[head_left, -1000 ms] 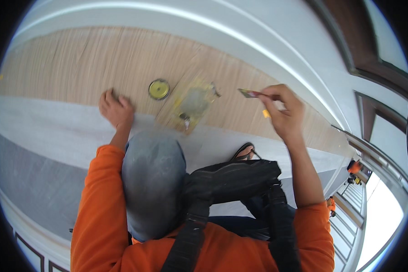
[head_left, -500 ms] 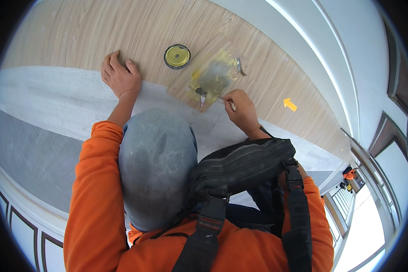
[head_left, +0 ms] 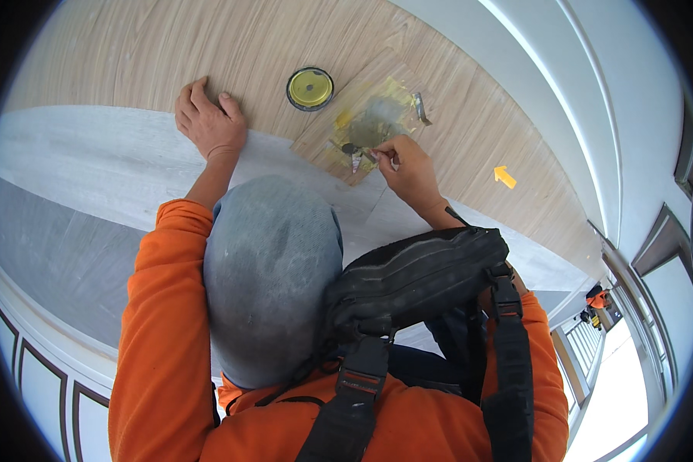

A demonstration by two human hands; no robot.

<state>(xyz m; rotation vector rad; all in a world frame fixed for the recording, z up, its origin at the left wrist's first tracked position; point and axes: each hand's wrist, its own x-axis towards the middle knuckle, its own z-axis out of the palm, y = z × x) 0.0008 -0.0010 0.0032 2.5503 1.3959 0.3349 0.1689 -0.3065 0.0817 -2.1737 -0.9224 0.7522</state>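
Observation:
My left hand (head_left: 212,119) rests open on the wood-look planks (head_left: 154,54), fingers slightly bent. My right hand (head_left: 404,173) pinches a small spreading tool (head_left: 368,155), its blade low over the lower-left part of a loose board (head_left: 319,158). This board is smeared with yellow and grey paste (head_left: 381,115). A dark blob and a pale scrap lie near the tool; a metal piece (head_left: 421,108) sits at the board's right side. A round tin or lid with yellow inside (head_left: 310,88) stands just left of the board, between my hands.
A yellow arrow marker (head_left: 505,176) is on the planks at right. Pale grey flooring (head_left: 69,154) runs along the near side. A white moulded wall and dark-framed doors (head_left: 662,239) curve along the right. A distant person in orange (head_left: 597,299) is near a railing.
My right hand has come down and leftward with the tool from above the planks onto the board's lower part. My left hand stays on the planks. The view has shifted.

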